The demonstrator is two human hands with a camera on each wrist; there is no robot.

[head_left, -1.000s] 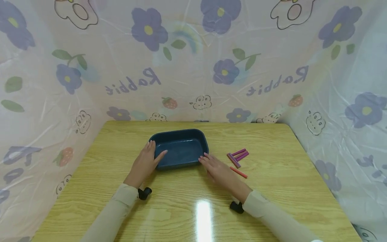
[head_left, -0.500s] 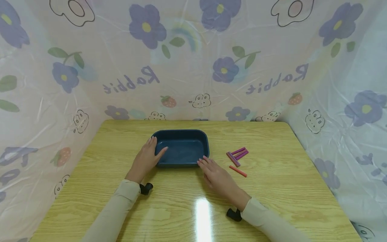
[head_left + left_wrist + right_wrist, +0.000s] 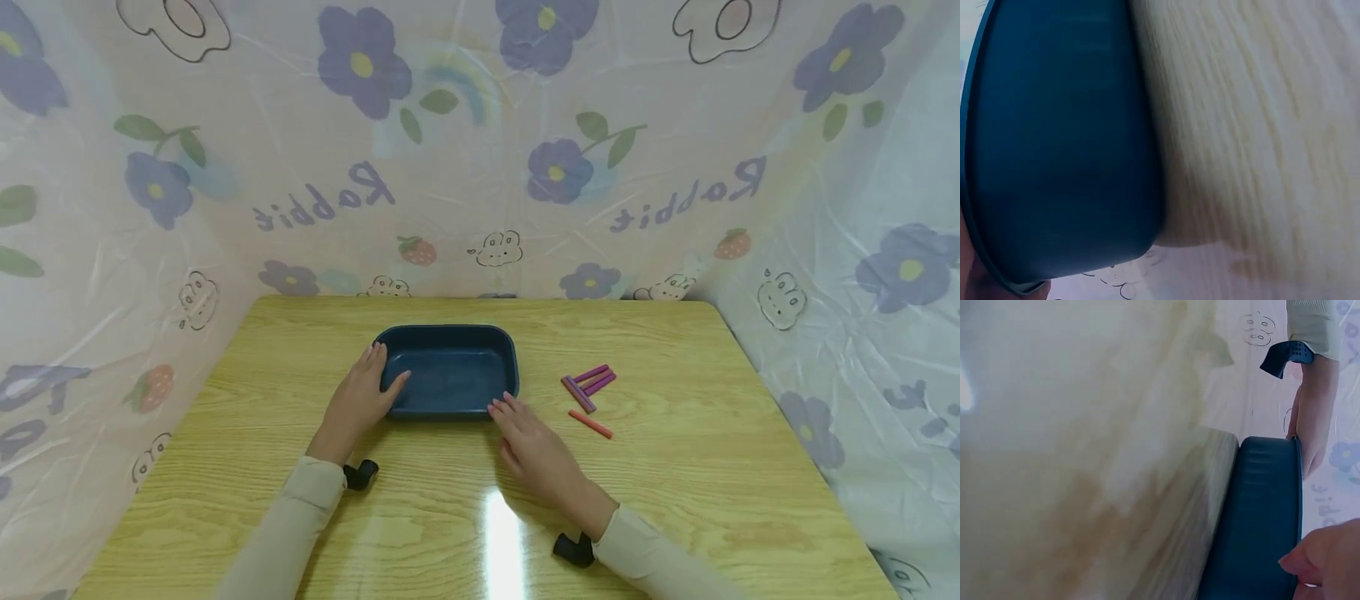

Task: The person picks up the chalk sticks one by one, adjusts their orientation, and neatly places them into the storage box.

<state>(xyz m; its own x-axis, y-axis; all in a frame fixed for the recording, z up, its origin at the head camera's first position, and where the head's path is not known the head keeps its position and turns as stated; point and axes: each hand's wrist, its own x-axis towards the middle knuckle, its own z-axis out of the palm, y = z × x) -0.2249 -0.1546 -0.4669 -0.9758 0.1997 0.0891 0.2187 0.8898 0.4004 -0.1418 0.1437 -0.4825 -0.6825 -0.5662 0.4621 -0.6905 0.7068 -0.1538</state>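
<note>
Head view, inspected from my remote station: a flowered curtain (image 3: 465,187) hangs behind the blue tray (image 3: 450,379), and a table (image 3: 420,517) bears it. The tray appears flat. I find the left hand (image 3: 356,402) gripping its left rim, thumb inside; the right hand (image 3: 536,450) pinches its near right corner. Purple sticks (image 3: 579,394) lie to the right of the tray; a red stick (image 3: 590,423) lies right of it too, closer to the person. My judgement: positioning the tray looks nearly done; outstanding, neither hand is off it, and the sticks lie outside, untouched.
</note>
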